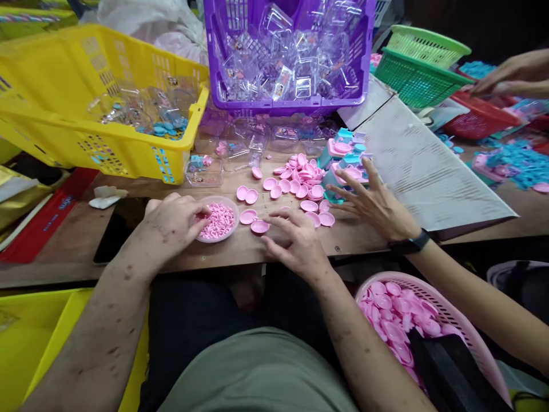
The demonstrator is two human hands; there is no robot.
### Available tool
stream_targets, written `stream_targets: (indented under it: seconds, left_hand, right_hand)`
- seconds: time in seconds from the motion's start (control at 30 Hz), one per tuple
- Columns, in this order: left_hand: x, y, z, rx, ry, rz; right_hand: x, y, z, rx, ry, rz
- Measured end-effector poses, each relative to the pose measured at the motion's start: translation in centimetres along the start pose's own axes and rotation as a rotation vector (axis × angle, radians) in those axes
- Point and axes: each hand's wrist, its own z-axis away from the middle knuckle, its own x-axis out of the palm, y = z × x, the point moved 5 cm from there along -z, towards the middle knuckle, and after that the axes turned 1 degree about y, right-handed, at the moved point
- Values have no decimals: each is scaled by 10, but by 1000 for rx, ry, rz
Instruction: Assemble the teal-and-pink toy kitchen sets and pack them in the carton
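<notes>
While L grip point(175, 222) meets pink pcs point(220, 222) (hold unclear), pink dish point(259, 226) lies by slack R grip point(299, 239).

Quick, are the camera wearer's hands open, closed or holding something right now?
Left hand: curled at the bowl of pink bits; whether it grips any cannot be told.
Right hand: open, loosely bent beside a pink oval dish.

Long brown wooden workbench point(360, 237), pale grain visible; bench top lit. Dark background point(506, 23) upper right, details indistinct. Shadow below bench.
</notes>
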Motion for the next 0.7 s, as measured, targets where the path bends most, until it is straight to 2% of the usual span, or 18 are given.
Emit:
stream_targets:
  seconds: [0.1, 0.23, 0.37, 0.43, 0.57, 0.7]
  left_hand:
    - [1, -4, -2, 44, 25, 33]
    - [3, -9, -4, 44, 31, -6]
    - [3, -5, -6, 44, 20, -4]
    - [0, -1, -6, 35, 16, 20]
    - [-11, 9, -5, 46, 39, 153]
    - [-26, 15, 0, 5, 156, 346]
  right_hand:
    - [-24, 23, 14, 90, 139, 125]
    - [-36, 53, 39, 190, 145, 314]
    - [-42, 50, 44, 196, 161, 332]
    - [-50, 40, 41, 186, 205, 228]
    - [-58, 23, 34, 248, 239, -186]
    - [-50, 9, 31, 240, 206, -289]
